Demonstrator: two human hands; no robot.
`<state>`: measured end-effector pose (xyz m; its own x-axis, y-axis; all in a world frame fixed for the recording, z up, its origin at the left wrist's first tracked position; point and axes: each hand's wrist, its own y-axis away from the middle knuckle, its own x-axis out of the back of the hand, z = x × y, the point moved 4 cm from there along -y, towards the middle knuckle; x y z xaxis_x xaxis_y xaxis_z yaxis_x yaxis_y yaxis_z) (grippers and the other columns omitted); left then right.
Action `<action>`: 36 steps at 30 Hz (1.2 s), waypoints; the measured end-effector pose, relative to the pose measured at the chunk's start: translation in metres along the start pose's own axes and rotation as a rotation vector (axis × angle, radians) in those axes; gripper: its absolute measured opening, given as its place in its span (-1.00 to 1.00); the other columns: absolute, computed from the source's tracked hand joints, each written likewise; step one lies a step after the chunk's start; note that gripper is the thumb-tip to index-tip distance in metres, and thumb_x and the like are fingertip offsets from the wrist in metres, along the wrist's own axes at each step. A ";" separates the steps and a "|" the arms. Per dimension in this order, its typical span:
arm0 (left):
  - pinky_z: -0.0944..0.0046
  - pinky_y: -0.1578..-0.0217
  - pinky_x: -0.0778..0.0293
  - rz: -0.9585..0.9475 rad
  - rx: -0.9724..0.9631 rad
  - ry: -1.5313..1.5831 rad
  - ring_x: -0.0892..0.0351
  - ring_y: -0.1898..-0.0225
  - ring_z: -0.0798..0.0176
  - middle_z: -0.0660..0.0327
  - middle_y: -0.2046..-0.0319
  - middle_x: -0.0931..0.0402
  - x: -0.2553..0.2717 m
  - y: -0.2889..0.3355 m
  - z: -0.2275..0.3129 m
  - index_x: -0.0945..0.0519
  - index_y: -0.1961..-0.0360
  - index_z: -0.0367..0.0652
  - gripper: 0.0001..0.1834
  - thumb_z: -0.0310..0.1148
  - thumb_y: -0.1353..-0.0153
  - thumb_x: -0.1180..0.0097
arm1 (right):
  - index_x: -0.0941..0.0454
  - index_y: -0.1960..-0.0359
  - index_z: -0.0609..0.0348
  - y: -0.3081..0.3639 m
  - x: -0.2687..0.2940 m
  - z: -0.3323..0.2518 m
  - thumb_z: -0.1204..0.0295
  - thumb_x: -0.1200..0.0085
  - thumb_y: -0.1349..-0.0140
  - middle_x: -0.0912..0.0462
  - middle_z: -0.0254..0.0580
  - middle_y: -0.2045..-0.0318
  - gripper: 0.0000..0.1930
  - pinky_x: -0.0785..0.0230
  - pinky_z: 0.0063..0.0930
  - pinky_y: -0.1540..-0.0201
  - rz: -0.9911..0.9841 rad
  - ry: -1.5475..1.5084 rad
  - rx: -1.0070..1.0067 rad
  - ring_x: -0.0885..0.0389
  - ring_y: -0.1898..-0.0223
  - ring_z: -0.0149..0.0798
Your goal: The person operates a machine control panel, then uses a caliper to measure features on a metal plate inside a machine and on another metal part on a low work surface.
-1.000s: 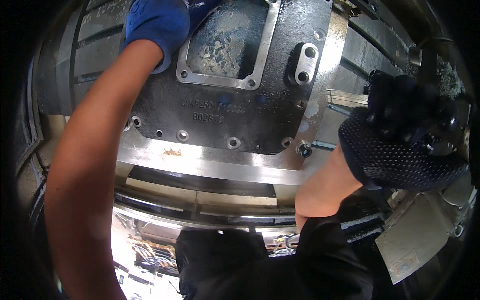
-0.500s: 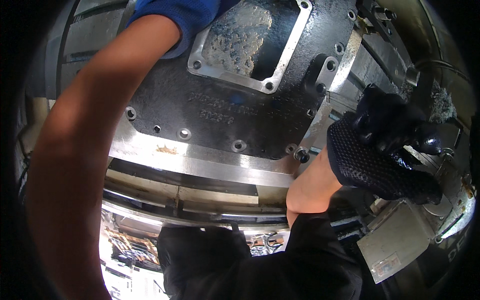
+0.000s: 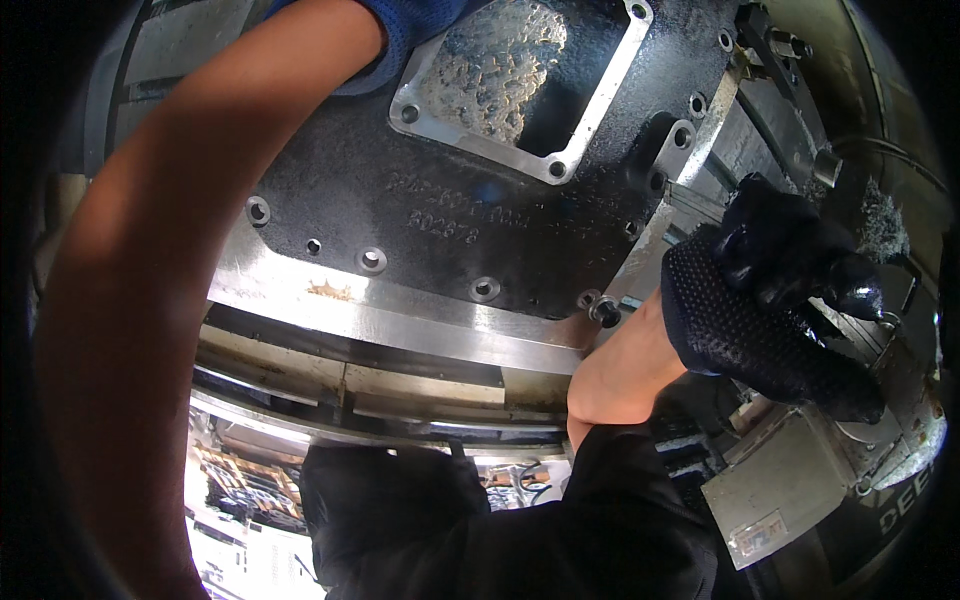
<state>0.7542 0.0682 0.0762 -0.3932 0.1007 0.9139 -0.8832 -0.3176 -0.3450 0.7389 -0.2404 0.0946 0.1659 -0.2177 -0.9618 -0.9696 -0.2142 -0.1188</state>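
Observation:
My left hand (image 3: 415,32), in a blue knit glove, reaches over a large black casting (image 3: 350,165) at the top. Only its cuff and back show; the fingers lie beyond the upper edge. My right hand (image 3: 770,285) wears a dark dotted glove whose fingers look wet and shiny. Its fingers are bent and its thumb stands apart, with metal showing in the gap; I make out nothing held. Beside it is a machine part with a grey metal cover (image 3: 765,490). The casting has a raised rectangular frame (image 3: 480,147) around a wet opening, plus several bolt holes.
A bright machined ledge (image 3: 390,318) runs along the casting's near side, with a bolt (image 3: 605,311) at its right corner. A clamp bar (image 3: 780,55) stands at the far right. Metal shavings (image 3: 885,222) cling near the right wall. Slotted rails lie below the ledge.
The view has shifted slightly, so the casting's frame sits a little further right and higher. My right hand keeps nearly the same pose, and my left arm stays stretched over the casting.

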 end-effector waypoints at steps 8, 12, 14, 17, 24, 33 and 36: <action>-0.03 -0.40 -0.30 -0.004 -0.006 -0.002 -0.32 -0.37 -0.34 -0.38 -0.34 -0.29 0.001 0.002 -0.006 -0.32 -0.43 -0.22 -0.03 0.02 -0.08 -0.42 | -0.56 -0.03 0.44 0.006 0.013 -0.011 0.21 -0.26 -0.21 -0.65 0.02 0.18 -0.48 -0.36 -0.36 -0.04 0.105 -0.342 -0.031 -0.58 0.16 -0.21; -0.03 -0.40 -0.30 -0.021 0.003 0.025 -0.33 -0.37 -0.34 -0.38 -0.35 -0.28 -0.004 0.000 0.002 -0.31 -0.43 -0.23 -0.03 0.03 -0.09 -0.41 | -0.56 -0.07 0.49 0.009 0.015 -0.022 0.32 -0.29 -0.22 -0.67 0.07 0.12 -0.51 -0.39 -0.35 -0.12 0.142 -0.413 -0.022 -0.63 0.08 -0.19; -0.02 -0.39 -0.31 -0.050 0.031 -0.034 -0.33 -0.37 -0.33 -0.37 -0.36 -0.27 0.001 -0.002 -0.003 -0.31 -0.44 -0.25 -0.02 0.04 -0.09 -0.40 | -0.56 -0.09 0.51 0.011 0.017 -0.020 0.38 -0.31 -0.23 -0.68 0.09 0.08 -0.52 -0.40 -0.35 -0.16 0.179 -0.492 -0.038 -0.65 0.04 -0.18; -0.02 -0.39 -0.31 -0.085 0.058 -0.088 -0.34 -0.36 -0.33 -0.37 -0.36 -0.26 -0.006 -0.004 -0.010 -0.29 -0.44 -0.27 -0.01 0.07 -0.10 -0.39 | -0.55 -0.12 0.54 0.013 0.018 -0.022 0.46 -0.33 -0.25 -0.70 0.12 0.04 -0.53 -0.43 -0.34 -0.22 0.248 -0.560 -0.049 -0.69 -0.01 -0.16; 0.00 -0.42 -0.27 -0.084 0.023 -0.016 -0.31 -0.38 -0.31 -0.36 -0.39 -0.22 -0.009 -0.002 0.008 -0.24 -0.48 -0.28 0.04 0.11 -0.12 -0.35 | -0.55 -0.15 0.52 0.027 -0.026 0.026 0.51 -0.33 -0.24 -0.70 0.12 0.00 -0.53 -0.45 -0.35 -0.23 0.308 -1.380 -0.362 -0.71 -0.02 -0.13; -0.01 -0.44 -0.24 -0.050 -0.004 -0.105 -0.30 -0.39 -0.31 -0.37 -0.40 -0.20 -0.005 0.002 -0.004 -0.19 -0.51 -0.26 0.07 0.16 -0.14 -0.32 | -0.55 -0.13 0.52 0.011 0.051 -0.073 0.57 -0.25 -0.29 -0.71 0.12 0.04 -0.60 -0.57 -0.31 -0.06 0.370 -1.310 -0.670 -0.74 0.07 -0.09; -0.02 -0.43 -0.24 -0.052 0.001 -0.068 -0.29 -0.39 -0.32 -0.37 -0.39 -0.20 -0.005 0.001 -0.003 -0.19 -0.51 -0.26 0.07 0.16 -0.15 -0.32 | -0.55 -0.14 0.51 0.002 0.054 -0.063 0.54 -0.27 -0.29 -0.71 0.10 0.05 -0.58 -0.53 -0.32 -0.10 0.355 -1.499 -1.107 -0.72 0.07 -0.12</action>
<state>0.7544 0.0705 0.0709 -0.3283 0.0525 0.9431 -0.9018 -0.3145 -0.2964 0.7576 -0.3123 0.0576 -0.8498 0.3790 -0.3664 -0.2826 -0.9143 -0.2903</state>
